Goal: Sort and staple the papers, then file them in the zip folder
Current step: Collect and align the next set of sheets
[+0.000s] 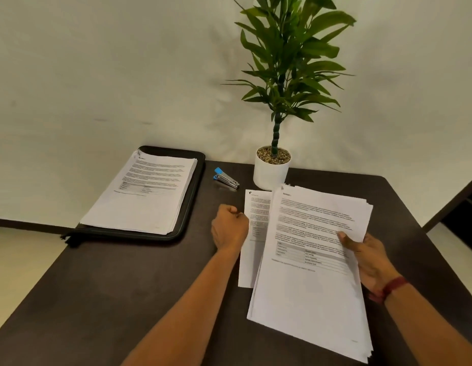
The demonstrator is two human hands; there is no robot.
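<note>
Head view: at the far left of the dark counter (118, 291), a black zip folder (193, 191) is laid open and flat. A neat pile of printed papers (142, 199) is set on it. Just to the right, a small blue and silver stapler (226, 178) is seen lying on the counter. Behind it, near the wall, a green plant in a white pot (269, 172) is placed. In front of the stapler, the left grip (229, 227) is curled into a fist at the left edge of a flat sheet (252, 233); whether that edge is pinched cannot be told. Over this sheet, a thick stack of pages (309, 281) is held tilted by the right grip (370, 257), with the thumb pressed on top and the fingers underneath. A red band (394, 286) is worn on that wrist.
</note>
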